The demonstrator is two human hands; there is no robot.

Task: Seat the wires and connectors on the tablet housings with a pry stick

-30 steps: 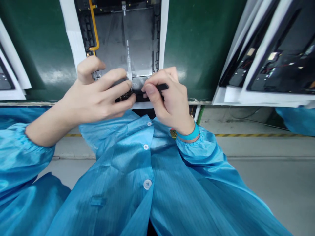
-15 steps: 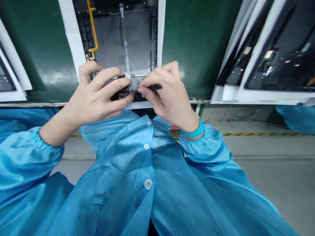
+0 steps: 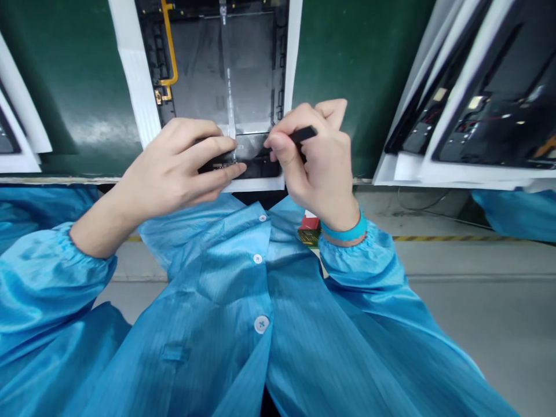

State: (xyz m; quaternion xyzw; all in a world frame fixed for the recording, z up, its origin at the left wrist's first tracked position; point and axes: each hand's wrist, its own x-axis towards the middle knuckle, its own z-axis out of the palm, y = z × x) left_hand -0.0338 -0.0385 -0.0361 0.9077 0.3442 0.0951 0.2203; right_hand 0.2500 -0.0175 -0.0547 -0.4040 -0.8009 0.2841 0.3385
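An opened tablet-like device (image 3: 204, 75) with a white frame lies on the green belt in front of me. Inside it I see dark panels, a yellow flex cable (image 3: 170, 52) at the left and a pale ribbon strip (image 3: 229, 87) down the middle. My left hand (image 3: 178, 168) rests on the device's near edge, fingers stretched across the dark board there, pressing by the ribbon's lower end. My right hand (image 3: 315, 162) is closed round a thin black tool (image 3: 303, 135), whose tip is hidden behind my thumb near the device's lower right part.
The green conveyor belt (image 3: 360, 63) runs left to right. More opened devices in white frames lie at the right (image 3: 478, 104) and at the far left (image 3: 17, 133). Another person's blue sleeve (image 3: 516, 214) shows at the right. Below the belt is grey floor with a yellow-black stripe.
My right hand with the black tool has shifted right and lifted a little from the ribbon's end. My left hand's thumb has come down and its fingers lie flatter on the device's near edge.
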